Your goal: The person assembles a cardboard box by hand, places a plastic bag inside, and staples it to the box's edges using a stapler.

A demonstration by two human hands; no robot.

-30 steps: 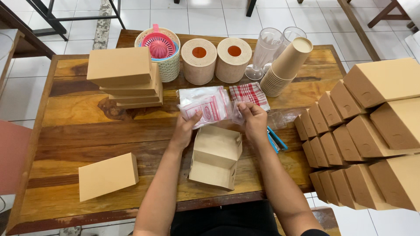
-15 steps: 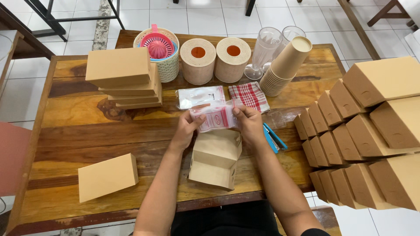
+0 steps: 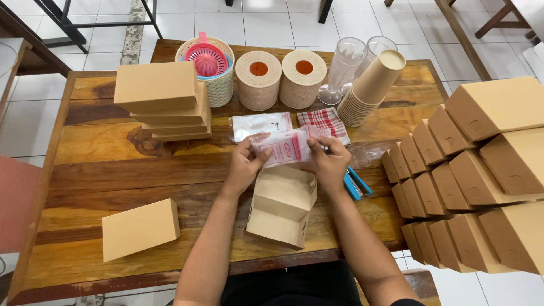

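Observation:
Both my hands hold a small white packet with red print (image 3: 285,148) above an open brown cardboard box (image 3: 281,205) on the wooden table (image 3: 102,164). My left hand (image 3: 245,163) pinches the packet's left end and my right hand (image 3: 330,160) grips its right end. The box's lid is folded back toward me and its inside looks bare. Behind the packet lie a clear plastic bag of white sachets (image 3: 260,124) and a red checked cloth (image 3: 324,122).
A stack of closed brown boxes (image 3: 161,102) stands at the back left, one closed box (image 3: 140,229) at the front left. Many closed boxes (image 3: 470,175) are piled on the right. Two tissue rolls (image 3: 281,78), paper cups (image 3: 369,86), clear glasses (image 3: 347,63), a basket (image 3: 208,60) and a blue stapler (image 3: 356,182) are nearby.
The packet has come from the pile at the back toward me, down to just above the open box, with both hands following it.

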